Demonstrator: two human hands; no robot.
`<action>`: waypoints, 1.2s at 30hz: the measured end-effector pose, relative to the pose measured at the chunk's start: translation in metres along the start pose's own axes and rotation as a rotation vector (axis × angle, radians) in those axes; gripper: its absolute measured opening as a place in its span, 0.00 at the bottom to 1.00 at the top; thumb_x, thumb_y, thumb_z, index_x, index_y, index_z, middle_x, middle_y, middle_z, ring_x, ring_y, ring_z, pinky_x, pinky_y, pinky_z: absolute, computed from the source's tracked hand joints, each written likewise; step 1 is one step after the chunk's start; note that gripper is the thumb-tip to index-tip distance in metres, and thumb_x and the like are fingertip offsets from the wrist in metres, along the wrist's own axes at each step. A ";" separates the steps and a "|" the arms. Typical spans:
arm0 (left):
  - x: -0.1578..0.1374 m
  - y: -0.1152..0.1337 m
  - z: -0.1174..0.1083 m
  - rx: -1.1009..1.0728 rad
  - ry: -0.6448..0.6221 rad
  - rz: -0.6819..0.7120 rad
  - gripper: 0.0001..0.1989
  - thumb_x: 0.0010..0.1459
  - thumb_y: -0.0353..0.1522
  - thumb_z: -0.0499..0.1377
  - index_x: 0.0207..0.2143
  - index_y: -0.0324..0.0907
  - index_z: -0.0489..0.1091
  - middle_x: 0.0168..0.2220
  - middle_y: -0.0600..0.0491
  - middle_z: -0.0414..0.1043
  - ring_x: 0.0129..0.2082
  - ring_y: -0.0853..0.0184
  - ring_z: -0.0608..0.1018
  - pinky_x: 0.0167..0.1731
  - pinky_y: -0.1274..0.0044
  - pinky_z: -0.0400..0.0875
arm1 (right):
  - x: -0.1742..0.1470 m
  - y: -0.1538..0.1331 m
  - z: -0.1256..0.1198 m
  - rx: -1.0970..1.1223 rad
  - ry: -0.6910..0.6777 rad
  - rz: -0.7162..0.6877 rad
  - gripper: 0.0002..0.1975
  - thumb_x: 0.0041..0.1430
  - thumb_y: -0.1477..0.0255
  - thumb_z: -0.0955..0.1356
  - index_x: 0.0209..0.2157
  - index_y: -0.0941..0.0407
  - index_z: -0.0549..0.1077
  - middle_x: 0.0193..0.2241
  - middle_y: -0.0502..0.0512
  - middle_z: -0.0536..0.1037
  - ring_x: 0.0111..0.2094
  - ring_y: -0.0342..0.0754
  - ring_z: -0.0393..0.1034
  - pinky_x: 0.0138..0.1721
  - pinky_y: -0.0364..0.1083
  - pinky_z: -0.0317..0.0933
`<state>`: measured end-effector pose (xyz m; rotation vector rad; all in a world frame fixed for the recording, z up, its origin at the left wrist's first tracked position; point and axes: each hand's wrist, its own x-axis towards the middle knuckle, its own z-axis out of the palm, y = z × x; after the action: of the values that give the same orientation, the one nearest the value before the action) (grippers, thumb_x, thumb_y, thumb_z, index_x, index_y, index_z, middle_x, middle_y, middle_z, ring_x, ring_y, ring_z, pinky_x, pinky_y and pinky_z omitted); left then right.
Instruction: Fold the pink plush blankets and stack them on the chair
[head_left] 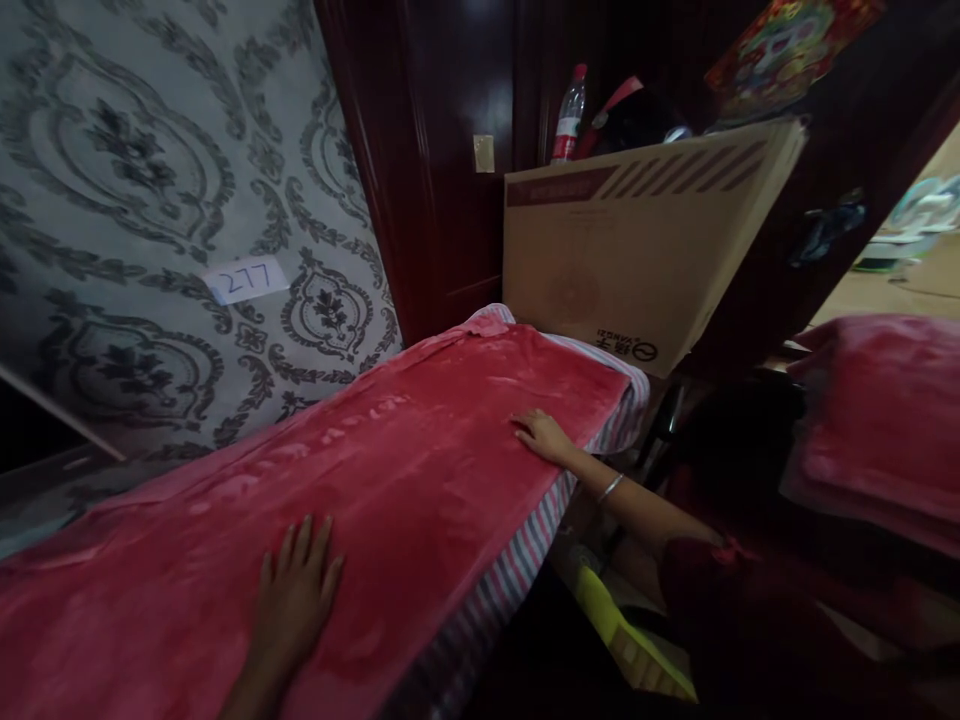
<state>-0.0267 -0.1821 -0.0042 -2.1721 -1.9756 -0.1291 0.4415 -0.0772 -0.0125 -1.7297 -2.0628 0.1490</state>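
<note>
A red plush blanket (420,450) lies spread over a long narrow surface, with faint creases along its far side. My left hand (295,590) rests flat on the near part of it, fingers stretched out. Farther off, towards the right edge, my right hand (544,437) lies on the same blanket with its fingers extended; a silver bangle (610,488) is on that wrist. Neither hand grips anything. Below the blanket, a striped cloth (517,560) shows along the right side and at the far end.
A large cardboard box (615,250) stands at the far end, with a red-capped bottle (570,115) behind its top edge. Patterned wallpaper (150,170) bearing a "277" label (246,279) borders the left. Folded pink-red plush fabric (885,420) sits at the right.
</note>
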 end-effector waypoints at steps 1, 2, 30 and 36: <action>0.001 -0.002 0.002 -0.006 0.013 0.004 0.32 0.65 0.38 0.44 0.67 0.39 0.65 0.69 0.40 0.61 0.71 0.50 0.60 0.66 0.53 0.56 | 0.002 0.007 -0.003 0.001 0.019 0.016 0.19 0.65 0.74 0.65 0.55 0.55 0.78 0.56 0.61 0.79 0.57 0.53 0.72 0.61 0.53 0.62; 0.002 -0.004 0.005 -0.011 0.024 0.006 0.32 0.64 0.39 0.44 0.67 0.38 0.66 0.69 0.40 0.62 0.71 0.50 0.61 0.66 0.53 0.57 | 0.005 0.014 -0.006 0.000 0.041 0.040 0.19 0.64 0.75 0.64 0.54 0.56 0.78 0.54 0.61 0.80 0.55 0.53 0.74 0.60 0.52 0.64; 0.207 0.210 0.014 -0.196 -0.061 0.298 0.28 0.69 0.36 0.49 0.68 0.37 0.63 0.70 0.38 0.58 0.71 0.48 0.60 0.68 0.49 0.53 | 0.121 0.174 -0.084 -0.253 0.056 0.666 0.19 0.67 0.73 0.62 0.52 0.67 0.77 0.51 0.73 0.80 0.51 0.59 0.75 0.49 0.47 0.65; 0.203 0.208 0.020 -0.151 -0.011 0.338 0.26 0.70 0.36 0.49 0.67 0.40 0.65 0.69 0.39 0.61 0.69 0.47 0.63 0.66 0.50 0.58 | 0.110 0.135 -0.068 -0.251 0.022 0.447 0.17 0.69 0.72 0.63 0.55 0.60 0.74 0.53 0.67 0.78 0.53 0.55 0.73 0.50 0.45 0.61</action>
<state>0.1984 0.0018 -0.0016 -2.5702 -1.6186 -0.2196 0.5780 0.0429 0.0295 -2.3164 -1.7050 0.0044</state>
